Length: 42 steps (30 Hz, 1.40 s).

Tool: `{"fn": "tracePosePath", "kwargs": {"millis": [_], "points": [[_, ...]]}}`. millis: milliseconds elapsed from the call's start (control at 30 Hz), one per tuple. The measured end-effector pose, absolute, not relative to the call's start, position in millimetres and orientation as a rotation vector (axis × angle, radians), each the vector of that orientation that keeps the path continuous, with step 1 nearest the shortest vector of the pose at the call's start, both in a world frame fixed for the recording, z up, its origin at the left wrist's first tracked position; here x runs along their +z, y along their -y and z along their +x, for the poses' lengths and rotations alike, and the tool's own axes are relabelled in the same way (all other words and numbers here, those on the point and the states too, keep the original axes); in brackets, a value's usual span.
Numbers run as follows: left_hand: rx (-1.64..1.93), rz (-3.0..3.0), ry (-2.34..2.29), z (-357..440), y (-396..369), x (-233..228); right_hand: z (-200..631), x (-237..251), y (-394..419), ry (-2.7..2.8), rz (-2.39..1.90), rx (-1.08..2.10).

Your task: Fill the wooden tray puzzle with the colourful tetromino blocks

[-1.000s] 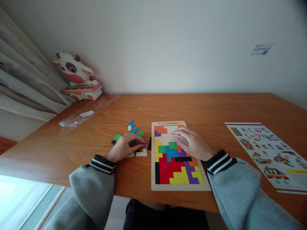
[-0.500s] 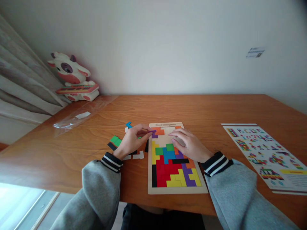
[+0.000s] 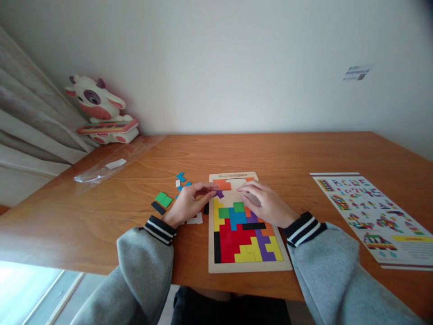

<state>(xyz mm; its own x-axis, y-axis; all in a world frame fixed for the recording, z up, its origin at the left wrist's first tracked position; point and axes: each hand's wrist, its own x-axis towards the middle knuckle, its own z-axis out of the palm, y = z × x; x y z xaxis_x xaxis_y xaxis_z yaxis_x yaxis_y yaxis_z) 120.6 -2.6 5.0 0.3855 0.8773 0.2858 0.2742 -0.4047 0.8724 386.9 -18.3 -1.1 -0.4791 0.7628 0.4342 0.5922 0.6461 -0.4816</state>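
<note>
A wooden puzzle board lies in front of me, its lower part filled with coloured block pieces. My left hand is at the board's upper left, thumb and fingers pinched at a small purple puzzle piece. That piece sits slanted just below an orange piece, and the fingers partly cover it. Over the board's upper right is my right hand, fingers bent and apart with nothing in them. Bare board shows between the two hands. A black bar piece rests across the coloured ones.
Loose green pieces, a black piece, blue pieces and white pieces lie left of the board. A printed sheet is on the right. Farther left are a clear plastic bag and a cow toy.
My left hand has shifted slightly right and down, and the purple piece has turned to a slant lower on the board. My right hand has hardly moved.
</note>
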Motion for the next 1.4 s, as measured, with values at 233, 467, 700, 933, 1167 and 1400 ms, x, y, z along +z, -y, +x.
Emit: {"fn": "tracePosePath", "kwargs": {"millis": [233, 467, 700, 933, 1167, 1400], "points": [[0.896, 2.210, -1.050, 122, -5, -4, 386, 0, 18, 2.235, -1.048, 0.359], [0.916, 2.612, -0.826, 119, -3, 3, 387, -1, 18, 2.243, -1.049, 0.369], [0.721, 2.770, -0.720, 119, 7, 4, 387, -1, 18, 2.247, -1.046, 0.376], [0.720, 2.774, -0.682, 115, 10, 10, 387, -2, 18, 2.244, -1.057, 0.363], [0.712, 2.778, -0.712, 111, 10, 10, 388, -2, 18, 2.245, -1.046, 0.364], [0.549, 2.891, -0.736, 111, 10, 13, 388, -2, 18, 2.243, -1.040, 0.351]]}}
